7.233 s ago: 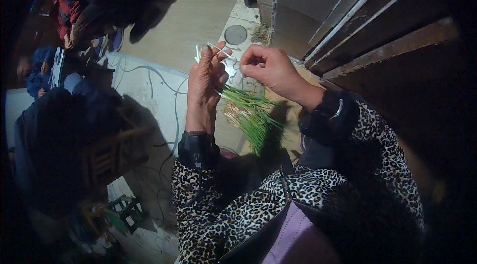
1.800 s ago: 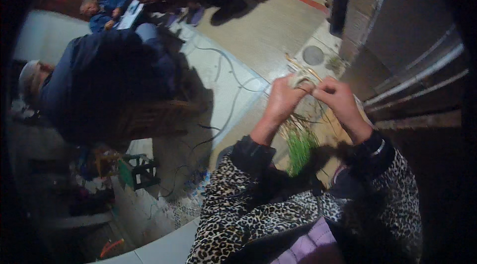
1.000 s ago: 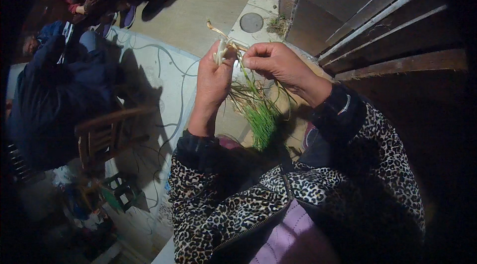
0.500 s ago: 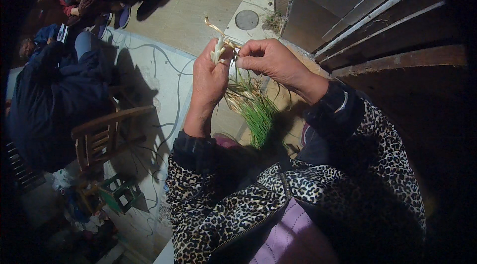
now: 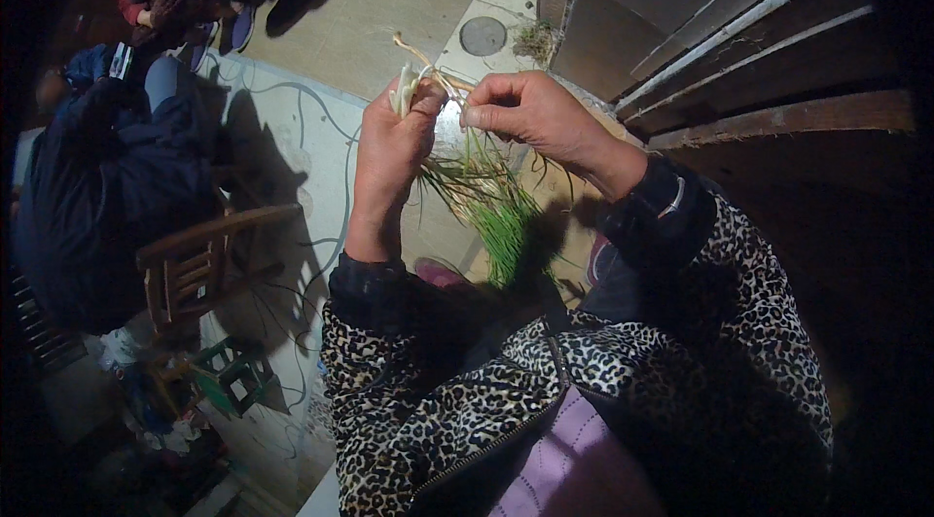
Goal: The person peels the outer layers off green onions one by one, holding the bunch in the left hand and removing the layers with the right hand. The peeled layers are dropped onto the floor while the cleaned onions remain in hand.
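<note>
My left hand (image 5: 391,138) is closed around a few spring onions, their white ends (image 5: 404,91) sticking up past the thumb. A dry, yellowish strand (image 5: 413,49) juts out above them. Close by on the right, my right hand (image 5: 545,123) pinches thin strands of the spring onions between thumb and fingertips. Below both hands is a bunch of long green leaves (image 5: 508,237) mixed with straw-coloured dry ones; whether these hang from my hands or lie on the floor, I cannot tell. My shoes (image 5: 440,272) show partly on either side of the leaves.
At left a person in dark clothes (image 5: 117,206) sits by a wooden chair (image 5: 219,249). A green stool-like frame (image 5: 232,376) stands below it. Cables (image 5: 304,94) cross the pale floor. A round cover (image 5: 483,35) lies ahead; wooden boards (image 5: 778,123) rise at right. More people sit at upper left.
My left hand has moved a little left with the white ends, which now tilt leftward. The gap between my hands is wider, with thin strands spanning it. My right hand has barely shifted.
</note>
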Available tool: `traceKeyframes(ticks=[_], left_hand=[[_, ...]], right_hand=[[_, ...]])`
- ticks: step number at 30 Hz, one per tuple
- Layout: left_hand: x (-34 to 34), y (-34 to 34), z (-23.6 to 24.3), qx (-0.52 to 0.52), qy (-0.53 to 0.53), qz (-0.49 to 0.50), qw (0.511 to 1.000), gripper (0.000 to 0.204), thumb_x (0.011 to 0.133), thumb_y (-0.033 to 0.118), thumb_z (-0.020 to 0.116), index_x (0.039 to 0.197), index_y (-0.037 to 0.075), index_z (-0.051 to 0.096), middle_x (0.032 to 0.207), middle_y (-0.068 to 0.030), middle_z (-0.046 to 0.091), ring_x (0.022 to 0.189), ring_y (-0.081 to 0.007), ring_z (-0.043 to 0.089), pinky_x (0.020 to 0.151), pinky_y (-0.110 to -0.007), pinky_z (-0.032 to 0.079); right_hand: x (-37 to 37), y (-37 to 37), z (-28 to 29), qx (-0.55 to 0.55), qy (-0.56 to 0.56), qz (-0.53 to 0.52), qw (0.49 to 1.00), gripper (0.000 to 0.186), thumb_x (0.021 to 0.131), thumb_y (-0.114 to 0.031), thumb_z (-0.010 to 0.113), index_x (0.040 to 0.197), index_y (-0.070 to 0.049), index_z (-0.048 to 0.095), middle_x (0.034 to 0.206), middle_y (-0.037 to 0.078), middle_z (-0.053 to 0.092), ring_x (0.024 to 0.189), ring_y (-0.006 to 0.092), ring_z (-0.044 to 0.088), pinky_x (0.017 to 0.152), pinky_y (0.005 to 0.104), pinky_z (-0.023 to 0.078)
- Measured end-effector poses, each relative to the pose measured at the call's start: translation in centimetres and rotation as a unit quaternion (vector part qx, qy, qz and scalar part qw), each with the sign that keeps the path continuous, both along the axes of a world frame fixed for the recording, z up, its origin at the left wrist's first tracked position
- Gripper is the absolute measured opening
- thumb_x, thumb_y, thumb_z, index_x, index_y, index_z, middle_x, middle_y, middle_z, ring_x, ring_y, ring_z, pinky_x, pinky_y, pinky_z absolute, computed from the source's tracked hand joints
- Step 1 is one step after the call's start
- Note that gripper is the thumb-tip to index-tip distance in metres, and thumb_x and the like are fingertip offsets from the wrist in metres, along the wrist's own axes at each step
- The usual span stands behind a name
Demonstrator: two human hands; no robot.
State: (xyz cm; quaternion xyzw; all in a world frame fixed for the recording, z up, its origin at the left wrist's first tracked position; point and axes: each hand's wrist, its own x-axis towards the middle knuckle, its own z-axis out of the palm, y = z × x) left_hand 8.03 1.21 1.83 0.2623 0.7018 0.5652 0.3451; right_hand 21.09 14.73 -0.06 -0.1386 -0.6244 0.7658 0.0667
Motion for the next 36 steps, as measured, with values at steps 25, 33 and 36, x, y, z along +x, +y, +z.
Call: traceKeyframes(ticks=[25, 33, 36], left_hand=[[-0.1, -0.6, 0.6, -0.052, 0.38, -0.028, 0.923, 0.015, 0.079, 0.008, 0.068, 0.084, 0.004, 0.056, 0.07, -0.0161, 0.06, 0.061, -0.0311, 0.059, 0.058, -0.032, 0.046], [-2.8, -1.3, -0.5, -0.04, 0.399, 0.039, 0.915, 0.013, 0.079, 0.007, 0.068, 0.085, 0.004, 0.057, 0.074, -0.0173, 0.062, 0.064, -0.0343, 0.06, 0.059, -0.033, 0.047], [-4.2, -2.0, -0.9, -0.058, 0.392, 0.082, 0.914, 0.014, 0.079, 0.011, 0.068, 0.084, 0.003, 0.058, 0.074, -0.0173, 0.062, 0.063, -0.0307, 0.06, 0.059, -0.033, 0.047]], right_hand=[[0.0, 0.3, -0.2, 0.047, -0.018, 0.036, 0.998, 0.015, 0.087, -0.017, 0.062, 0.084, -0.002, 0.061, 0.068, -0.002, 0.053, 0.062, 0.0064, 0.046, 0.056, 0.0241, 0.038], [0.3, 0.4, 0.5, 0.004, -0.017, 0.139, 0.99, 0.015, 0.088, -0.019, 0.063, 0.086, -0.004, 0.06, 0.067, -0.005, 0.05, 0.061, 0.0042, 0.043, 0.056, 0.0225, 0.037], [0.5, 0.5, 0.8, -0.002, -0.012, 0.141, 0.99, 0.015, 0.088, -0.019, 0.063, 0.086, -0.004, 0.06, 0.068, -0.005, 0.05, 0.061, 0.0039, 0.043, 0.056, 0.0221, 0.036]])
